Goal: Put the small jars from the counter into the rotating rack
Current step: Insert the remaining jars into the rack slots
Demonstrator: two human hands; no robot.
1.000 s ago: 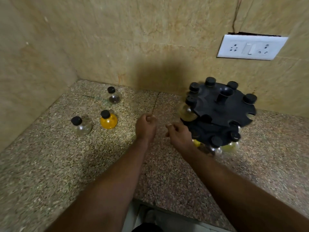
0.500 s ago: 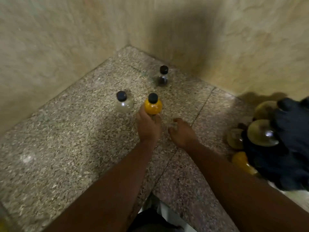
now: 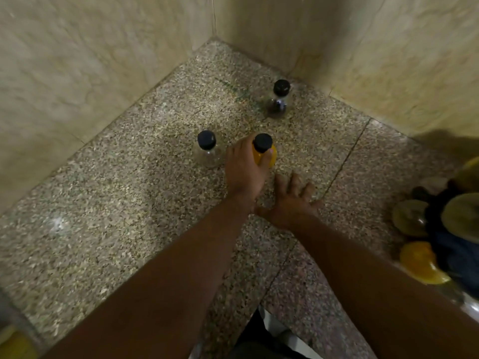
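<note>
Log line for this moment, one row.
left hand: grip on yellow jar | right hand: open, on counter | clear jar, dark jar: waiting

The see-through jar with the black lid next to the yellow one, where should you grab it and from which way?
Probably by the narrow neck just under its black cap, coming down from above. The clear jar stands upright with a round, slippery-looking belly, and the yellow jar, already wrapped by the left hand, crowds one side. The right hand rests flat on the counter.
</note>
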